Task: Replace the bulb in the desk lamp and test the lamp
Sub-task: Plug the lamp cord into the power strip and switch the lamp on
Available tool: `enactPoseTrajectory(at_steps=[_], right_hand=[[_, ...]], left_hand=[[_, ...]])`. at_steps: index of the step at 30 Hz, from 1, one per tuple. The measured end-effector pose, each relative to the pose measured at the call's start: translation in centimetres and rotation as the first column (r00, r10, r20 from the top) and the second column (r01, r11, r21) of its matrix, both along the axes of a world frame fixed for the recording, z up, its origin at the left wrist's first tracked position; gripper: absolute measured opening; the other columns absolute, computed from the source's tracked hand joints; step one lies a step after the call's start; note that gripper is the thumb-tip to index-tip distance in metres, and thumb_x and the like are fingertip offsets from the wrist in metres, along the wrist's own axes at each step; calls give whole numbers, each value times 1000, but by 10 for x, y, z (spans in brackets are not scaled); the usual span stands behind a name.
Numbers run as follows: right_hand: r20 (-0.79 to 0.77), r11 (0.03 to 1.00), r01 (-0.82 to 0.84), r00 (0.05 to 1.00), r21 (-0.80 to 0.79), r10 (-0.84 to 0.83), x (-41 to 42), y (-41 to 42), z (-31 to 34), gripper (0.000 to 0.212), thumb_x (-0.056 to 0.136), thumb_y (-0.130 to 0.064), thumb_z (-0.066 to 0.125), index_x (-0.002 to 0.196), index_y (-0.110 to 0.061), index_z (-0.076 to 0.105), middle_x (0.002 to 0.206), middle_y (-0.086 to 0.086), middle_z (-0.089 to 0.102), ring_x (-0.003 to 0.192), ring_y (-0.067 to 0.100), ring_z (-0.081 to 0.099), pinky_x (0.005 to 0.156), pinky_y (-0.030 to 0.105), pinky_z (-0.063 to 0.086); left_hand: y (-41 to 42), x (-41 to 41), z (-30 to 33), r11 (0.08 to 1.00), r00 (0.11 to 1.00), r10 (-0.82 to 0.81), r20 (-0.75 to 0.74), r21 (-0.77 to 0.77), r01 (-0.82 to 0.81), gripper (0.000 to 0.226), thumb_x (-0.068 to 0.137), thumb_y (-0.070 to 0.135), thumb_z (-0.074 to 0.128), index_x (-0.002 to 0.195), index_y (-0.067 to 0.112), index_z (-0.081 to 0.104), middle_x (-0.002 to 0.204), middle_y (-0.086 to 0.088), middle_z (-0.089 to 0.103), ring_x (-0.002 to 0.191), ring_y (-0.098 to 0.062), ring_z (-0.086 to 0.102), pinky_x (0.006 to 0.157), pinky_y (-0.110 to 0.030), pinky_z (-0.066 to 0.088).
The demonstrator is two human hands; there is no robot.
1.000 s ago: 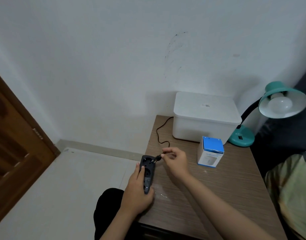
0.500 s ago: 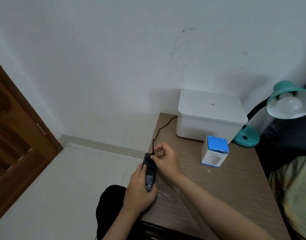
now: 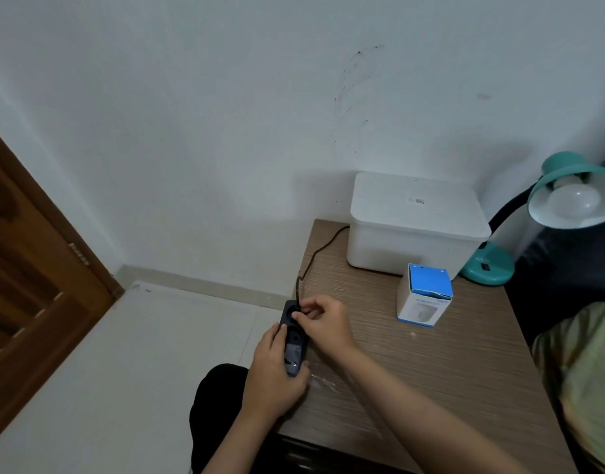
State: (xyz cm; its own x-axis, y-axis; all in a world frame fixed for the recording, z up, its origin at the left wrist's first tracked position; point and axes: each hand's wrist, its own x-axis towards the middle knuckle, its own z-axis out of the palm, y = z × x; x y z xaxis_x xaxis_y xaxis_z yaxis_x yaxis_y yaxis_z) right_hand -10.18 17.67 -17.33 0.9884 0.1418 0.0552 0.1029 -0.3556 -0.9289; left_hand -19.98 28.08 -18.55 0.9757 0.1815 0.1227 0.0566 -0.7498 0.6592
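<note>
A teal desk lamp [image 3: 489, 266] stands at the table's far right, its shade tilted toward me with a white bulb [image 3: 573, 199] in it, unlit. Its black cord [image 3: 323, 246] runs across the table's back left. My left hand [image 3: 275, 374] grips a black power strip [image 3: 294, 340] at the table's left edge. My right hand [image 3: 323, 325] pinches the cord's plug at the strip's top socket; the plug itself is hidden by my fingers. A blue and white bulb box [image 3: 424, 295] stands in the middle of the table.
A white lidded storage box [image 3: 414, 220] sits against the wall behind the bulb box. The wooden table [image 3: 448, 371] ends at its left edge by my hands. A brown door [image 3: 31, 292] is at the left, and a dark seat with a pale cushion [image 3: 581, 371] at the right.
My right hand brought the plug from beside the strip onto its top socket, and the cord now rises straight up from there. My left hand kept hold of the strip.
</note>
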Motion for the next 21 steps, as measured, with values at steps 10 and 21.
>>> enactPoseTrajectory(at_steps=[10,21], right_hand=[[110,995,7,994,-97,4,3,2,-11,9,74,-18,76,74,-18,68,69,-16,54,64,-1,48,61,15,37],[13,969,-69,997,-238,74,11,-3,2,14,74,-25,78,80,-14,71,77,-9,48,66,3,47,63,21,38]], left_hand=[[1,0,-2,1000,1000,0,7,-12,0,75,72,30,69,136,4,41,140,-10,43,132,-19,38,108,-26,31],[1,-1,2,1000,999,-9,-42,10,9,75,73,30,68,138,5,38,143,-12,40,133,-20,36,107,-23,26]])
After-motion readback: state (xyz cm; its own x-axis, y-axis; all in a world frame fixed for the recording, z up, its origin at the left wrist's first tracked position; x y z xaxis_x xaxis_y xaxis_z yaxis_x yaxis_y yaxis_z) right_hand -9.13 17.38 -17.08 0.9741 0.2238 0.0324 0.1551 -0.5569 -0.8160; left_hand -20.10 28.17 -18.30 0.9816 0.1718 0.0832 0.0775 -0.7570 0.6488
